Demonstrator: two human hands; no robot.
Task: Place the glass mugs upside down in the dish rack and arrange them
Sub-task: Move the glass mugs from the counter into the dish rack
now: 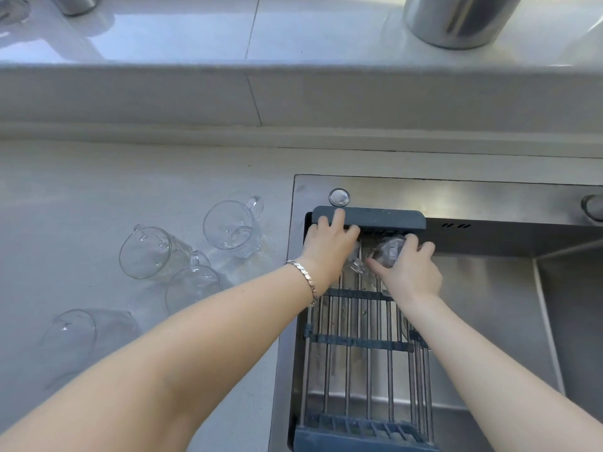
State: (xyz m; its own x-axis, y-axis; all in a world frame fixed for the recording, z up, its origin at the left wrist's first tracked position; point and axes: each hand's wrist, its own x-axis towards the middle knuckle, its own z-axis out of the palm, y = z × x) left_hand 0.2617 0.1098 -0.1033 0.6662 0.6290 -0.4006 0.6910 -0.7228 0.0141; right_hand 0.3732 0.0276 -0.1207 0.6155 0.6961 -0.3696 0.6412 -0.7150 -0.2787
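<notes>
A wire dish rack [359, 340] with dark plastic ends spans the left part of the steel sink. At its far end my left hand [328, 247] covers one upside-down glass mug [357, 265], mostly hidden under the palm. Beside it my right hand [408, 265] grips a second upside-down glass mug [390, 251] with a barcode sticker on its base. Several more glass mugs lie on their sides on the counter to the left: one [233, 228] nearest the sink, one [151, 254] further left, one [192, 287] below them and one [78, 334] nearest me.
The steel sink [489, 288] has a deeper basin at right. A round button [339, 197] sits on the sink's back ledge. Steel containers [456, 17] stand on the raised sill behind. The grey counter [81, 190] stretches left.
</notes>
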